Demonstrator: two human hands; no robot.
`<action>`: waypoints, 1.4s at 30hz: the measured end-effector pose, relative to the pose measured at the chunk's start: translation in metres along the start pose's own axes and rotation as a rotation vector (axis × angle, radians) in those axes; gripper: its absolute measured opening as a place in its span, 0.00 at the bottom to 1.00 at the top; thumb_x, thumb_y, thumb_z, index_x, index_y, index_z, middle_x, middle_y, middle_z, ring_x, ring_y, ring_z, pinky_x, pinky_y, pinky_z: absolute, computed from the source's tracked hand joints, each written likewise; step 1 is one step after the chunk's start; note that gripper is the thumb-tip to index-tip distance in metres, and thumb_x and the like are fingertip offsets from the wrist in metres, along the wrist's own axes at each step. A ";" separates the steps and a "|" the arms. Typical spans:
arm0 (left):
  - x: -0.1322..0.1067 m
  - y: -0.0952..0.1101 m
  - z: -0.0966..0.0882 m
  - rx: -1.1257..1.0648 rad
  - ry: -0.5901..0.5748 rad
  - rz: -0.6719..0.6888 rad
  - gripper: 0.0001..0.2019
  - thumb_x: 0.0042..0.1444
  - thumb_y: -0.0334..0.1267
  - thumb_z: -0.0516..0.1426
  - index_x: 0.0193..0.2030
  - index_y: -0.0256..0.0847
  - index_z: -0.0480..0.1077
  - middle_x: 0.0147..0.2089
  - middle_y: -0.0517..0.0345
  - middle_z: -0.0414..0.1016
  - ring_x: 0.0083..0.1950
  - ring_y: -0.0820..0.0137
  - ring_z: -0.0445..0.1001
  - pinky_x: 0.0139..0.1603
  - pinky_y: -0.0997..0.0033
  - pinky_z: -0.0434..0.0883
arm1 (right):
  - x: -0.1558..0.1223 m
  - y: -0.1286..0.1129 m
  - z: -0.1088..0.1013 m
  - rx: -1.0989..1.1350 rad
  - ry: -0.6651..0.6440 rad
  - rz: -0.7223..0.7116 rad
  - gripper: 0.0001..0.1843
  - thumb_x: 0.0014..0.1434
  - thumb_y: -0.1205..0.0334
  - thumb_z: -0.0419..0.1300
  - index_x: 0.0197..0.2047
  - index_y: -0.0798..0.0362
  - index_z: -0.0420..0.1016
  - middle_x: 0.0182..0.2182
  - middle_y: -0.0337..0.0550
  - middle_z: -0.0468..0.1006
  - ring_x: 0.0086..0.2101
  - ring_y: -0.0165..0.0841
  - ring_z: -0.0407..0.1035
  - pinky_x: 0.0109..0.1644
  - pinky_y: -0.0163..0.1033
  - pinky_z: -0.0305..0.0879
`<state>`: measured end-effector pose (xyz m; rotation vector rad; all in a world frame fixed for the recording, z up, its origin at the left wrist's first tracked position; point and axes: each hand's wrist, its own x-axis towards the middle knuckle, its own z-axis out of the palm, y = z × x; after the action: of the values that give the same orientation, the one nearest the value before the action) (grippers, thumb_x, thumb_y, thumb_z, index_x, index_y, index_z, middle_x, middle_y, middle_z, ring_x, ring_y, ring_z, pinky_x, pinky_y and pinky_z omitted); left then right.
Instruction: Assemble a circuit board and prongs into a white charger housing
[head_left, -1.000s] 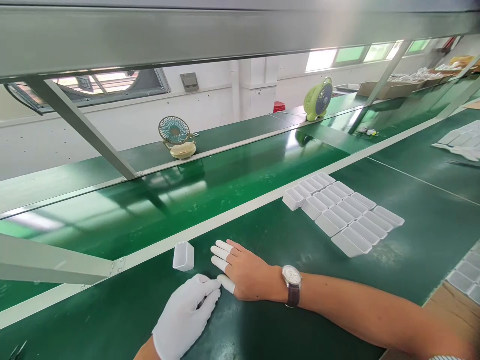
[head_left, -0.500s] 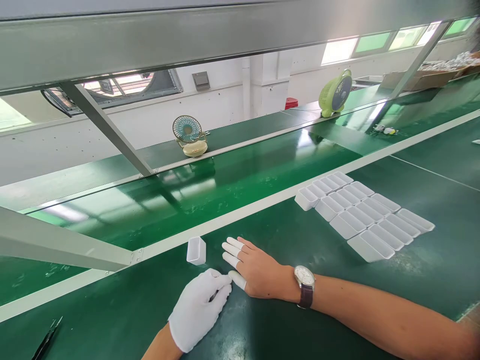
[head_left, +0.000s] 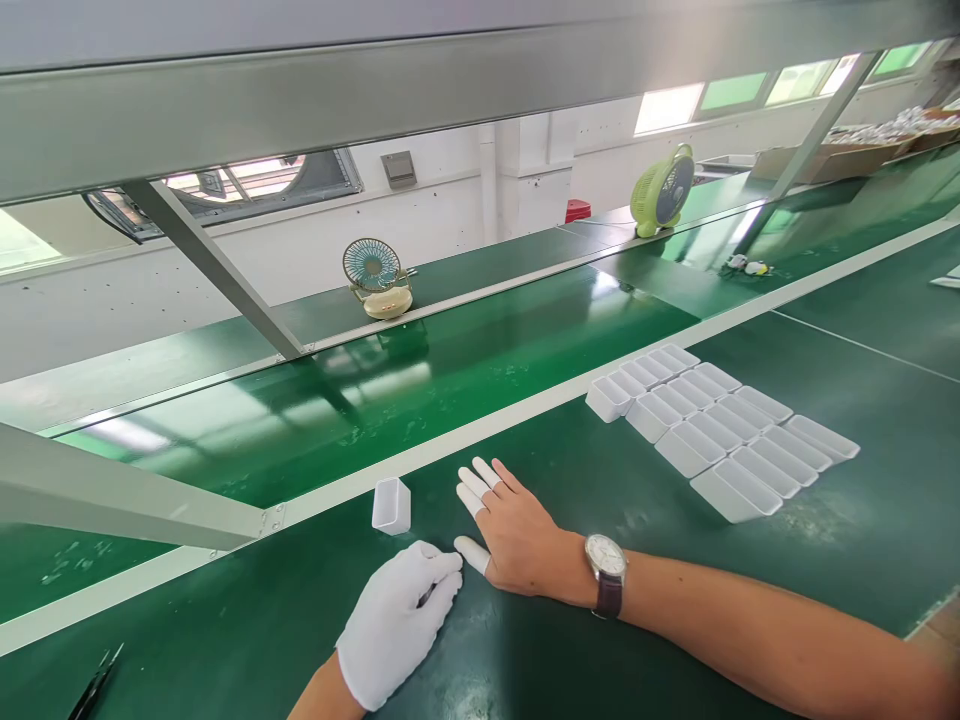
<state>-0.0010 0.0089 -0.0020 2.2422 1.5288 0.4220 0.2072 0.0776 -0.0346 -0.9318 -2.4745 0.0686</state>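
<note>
My left hand (head_left: 401,622), in a white glove, rests low on the green bench with thumb and fingers pinched together. Whatever lies between those fingertips, if anything, is too small to make out. Just to its right, my right hand (head_left: 517,535) is flat with fingers apart, white finger cots on several of them. The right thumb is by the left fingertips. Beyond the left hand a single white box (head_left: 391,506), open at the top, stands apart. Farther right, several white trays (head_left: 739,425) sit packed side by side in rows.
Black tweezers (head_left: 96,682) lie at the lower left. A pale rail (head_left: 480,432) divides my bench from a glossy green belt (head_left: 480,370). A small fan (head_left: 373,275) and a green fan (head_left: 664,190) stand behind it. Slanted metal posts (head_left: 127,490) hold an overhead beam (head_left: 300,120).
My right hand's fingers have lifted slightly away from the left hand and spread from the thumb. My left hand keeps its pinch. The whole view has shifted a little.
</note>
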 end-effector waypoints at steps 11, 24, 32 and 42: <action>-0.001 0.002 -0.001 -0.010 -0.008 -0.028 0.11 0.68 0.39 0.52 0.45 0.50 0.77 0.40 0.60 0.77 0.40 0.70 0.76 0.43 0.70 0.74 | 0.004 0.007 -0.005 0.013 -0.004 -0.070 0.31 0.69 0.51 0.54 0.63 0.69 0.68 0.61 0.69 0.70 0.65 0.56 0.58 0.69 0.61 0.54; -0.001 0.000 0.004 -0.013 -0.020 -0.023 0.13 0.69 0.38 0.51 0.43 0.49 0.77 0.39 0.59 0.77 0.39 0.69 0.74 0.42 0.68 0.72 | 0.003 0.006 -0.004 0.177 -0.055 -0.275 0.20 0.73 0.61 0.51 0.63 0.60 0.70 0.64 0.52 0.70 0.68 0.42 0.56 0.75 0.49 0.50; -0.004 0.002 0.006 -0.020 0.023 -0.044 0.12 0.68 0.37 0.51 0.43 0.50 0.77 0.39 0.60 0.77 0.39 0.70 0.74 0.42 0.69 0.70 | 0.000 0.004 0.000 0.118 -0.062 -0.132 0.29 0.68 0.65 0.54 0.70 0.62 0.60 0.67 0.61 0.64 0.70 0.47 0.51 0.73 0.59 0.53; -0.005 -0.002 0.007 -0.041 0.148 0.029 0.11 0.66 0.37 0.55 0.45 0.53 0.80 0.38 0.60 0.81 0.37 0.71 0.78 0.39 0.76 0.74 | 0.002 0.005 -0.003 0.098 -0.132 -0.158 0.28 0.69 0.62 0.54 0.69 0.60 0.63 0.67 0.59 0.66 0.70 0.46 0.52 0.75 0.57 0.47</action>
<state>-0.0011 0.0038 -0.0091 2.2479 1.5458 0.6348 0.2106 0.0822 -0.0326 -0.7091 -2.6307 0.2023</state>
